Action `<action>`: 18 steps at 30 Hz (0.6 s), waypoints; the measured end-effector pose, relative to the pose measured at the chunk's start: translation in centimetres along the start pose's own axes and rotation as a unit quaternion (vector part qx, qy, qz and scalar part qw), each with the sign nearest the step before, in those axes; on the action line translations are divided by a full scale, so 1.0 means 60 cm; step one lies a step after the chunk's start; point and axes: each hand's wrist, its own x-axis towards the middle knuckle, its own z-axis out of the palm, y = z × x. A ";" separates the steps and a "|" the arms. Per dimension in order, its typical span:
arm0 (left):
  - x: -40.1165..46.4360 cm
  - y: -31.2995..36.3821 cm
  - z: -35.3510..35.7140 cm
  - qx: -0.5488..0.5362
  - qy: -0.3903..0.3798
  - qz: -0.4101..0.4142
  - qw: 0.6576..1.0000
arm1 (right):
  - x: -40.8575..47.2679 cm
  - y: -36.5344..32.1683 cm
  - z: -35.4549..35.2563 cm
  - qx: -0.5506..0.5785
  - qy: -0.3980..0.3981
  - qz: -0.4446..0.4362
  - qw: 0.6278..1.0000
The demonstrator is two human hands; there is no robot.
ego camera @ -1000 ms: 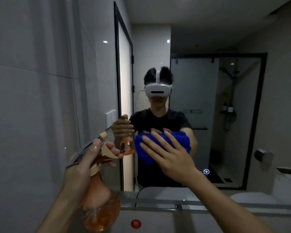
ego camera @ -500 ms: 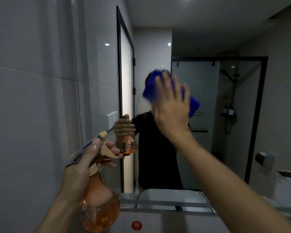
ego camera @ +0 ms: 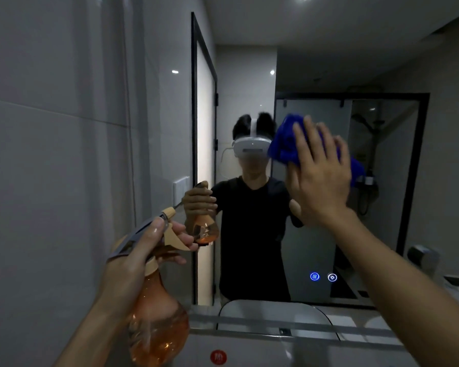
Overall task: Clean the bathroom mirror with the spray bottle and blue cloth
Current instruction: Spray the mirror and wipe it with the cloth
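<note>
Left hand (ego camera: 133,263) curled round upright bottle (ego camera: 158,324), nozzle aimed far right at mirror (ego camera: 316,234), orange liquid low inside. Right hand (ego camera: 319,176), fingers straight, pressing cloth (ego camera: 285,144) on glass.

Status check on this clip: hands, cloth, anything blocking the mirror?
Left hand grips spray bottle. Right hand presses blue cloth flat against mirror. Nothing in the way.
</note>
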 end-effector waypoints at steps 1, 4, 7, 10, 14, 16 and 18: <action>0.000 0.004 -0.002 -0.004 0.003 -0.004 1.000 | 0.024 -0.023 0.003 0.006 0.015 0.053 0.998; 0.002 0.007 -0.005 -0.006 0.007 -0.010 1.000 | 0.039 -0.095 0.007 0.018 0.003 0.072 0.997; 0.016 -0.005 0.004 0.000 0.002 -0.030 1.000 | -0.051 -0.136 0.023 0.034 -0.050 -0.108 0.992; 0.018 -0.016 0.011 0.007 -0.023 -0.059 0.998 | -0.172 -0.095 0.032 0.011 -0.105 -0.284 0.953; 0.000 -0.022 0.013 -0.001 -0.027 -0.034 0.999 | -0.207 0.024 0.013 -0.017 -0.086 -0.311 0.946; 0.003 -0.025 0.012 -0.008 -0.031 -0.027 0.999 | -0.164 0.057 0.004 -0.016 -0.062 -0.221 0.973; 0.005 -0.023 0.011 -0.010 -0.030 -0.032 0.999 | -0.098 0.051 0.000 -0.007 -0.023 -0.071 0.997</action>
